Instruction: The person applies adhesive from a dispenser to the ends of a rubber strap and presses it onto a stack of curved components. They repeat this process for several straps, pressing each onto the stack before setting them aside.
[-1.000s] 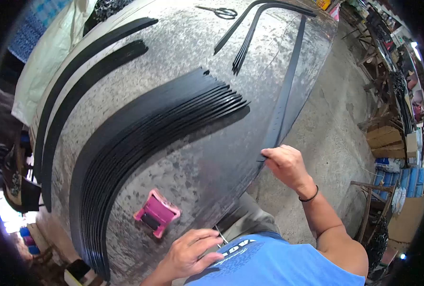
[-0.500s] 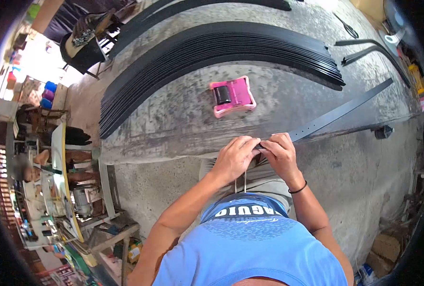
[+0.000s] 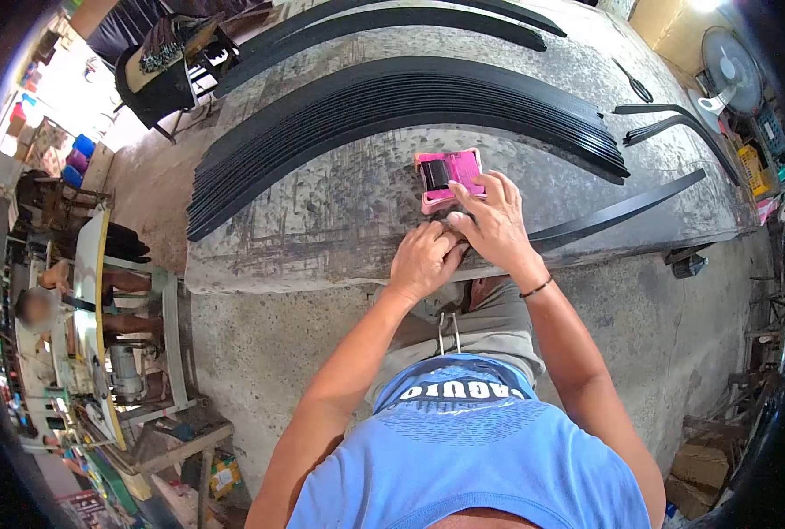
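Note:
My left hand [image 3: 428, 261] is closed at the table's front edge, gripping the end of a black belt strap [image 3: 626, 210]. That end is mostly hidden by the fingers; the rest curves away to the right across the tabletop. Just right of it, my right hand [image 3: 497, 225] has its fingers apart, the index fingertip at a pink tray [image 3: 468, 164]. In this tray sits a shiny black piece [image 3: 437, 174], too small to name. The right thumb is close to my left hand, and the strap passes beneath the right hand.
A long fan of black straps [image 3: 392, 97] lies beyond the tray on the grey table [image 3: 322, 198]. More straps [image 3: 463, 22] lie behind. Scissors [image 3: 636, 84], dark strips [image 3: 675, 119] and a fan [image 3: 729, 70] are at right. At left, a person [image 3: 53, 282] sits by another table.
My right hand has let go of the strap and moved up to the pink tray, fingers spreading. My left hand still grips the strap's end. The view has shifted slightly.

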Available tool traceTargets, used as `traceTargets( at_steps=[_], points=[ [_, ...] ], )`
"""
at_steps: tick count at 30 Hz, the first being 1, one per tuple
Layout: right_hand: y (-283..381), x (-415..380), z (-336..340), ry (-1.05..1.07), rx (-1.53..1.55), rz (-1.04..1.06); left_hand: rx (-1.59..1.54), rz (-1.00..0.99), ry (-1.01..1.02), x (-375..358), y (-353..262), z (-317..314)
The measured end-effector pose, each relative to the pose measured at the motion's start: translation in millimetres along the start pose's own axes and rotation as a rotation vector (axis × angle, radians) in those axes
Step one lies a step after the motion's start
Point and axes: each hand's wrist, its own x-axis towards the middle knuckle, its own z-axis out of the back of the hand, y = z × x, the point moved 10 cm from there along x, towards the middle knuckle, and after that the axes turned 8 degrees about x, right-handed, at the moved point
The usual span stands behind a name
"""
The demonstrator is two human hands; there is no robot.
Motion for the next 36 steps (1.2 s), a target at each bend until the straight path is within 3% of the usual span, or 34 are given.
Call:
traceTargets(
  at_steps=[7, 10, 13, 17, 19, 21, 23, 27, 36],
  points=[
    [-1, 8, -10, 0.029, -0.060, 0.016, -0.011, 0.014, 0.024, 3, -2, 1],
    [7, 4, 19, -0.079, -0.030, 0.044, -0.039, -0.002, -0.009, 4, 0, 0],
    [-10, -22, 62, -0.175, 0.188, -0.125, -0.059, -0.004, -0.021, 3, -5, 5],
    [-26, -86, 82, -0.253, 0.332, -0.260, -0.305, 0.103, -0.027, 7, -3, -2],
    [-20, -107, 84, -0.244, 0.315, -0.280, -0.618, 0.332, 0.036, 4, 6, -18],
    [-16, -119, 78, -0.218, 0.363, -0.299, -0.658, 0.279, 0.048, 2, -2, -30],
    [-13, -121, 80, -0.238, 0.374, -0.296, -0.928, 0.369, -0.008, -2, 2, -42],
    [-7, -112, 82, -0.221, 0.407, -0.272, -0.970, 0.357, -0.013, -2, 2, -46],
    [8, -92, 73, -0.088, 0.362, -0.197, -0.743, 0.244, 0.032, 4, -15, -25]
  ],
)
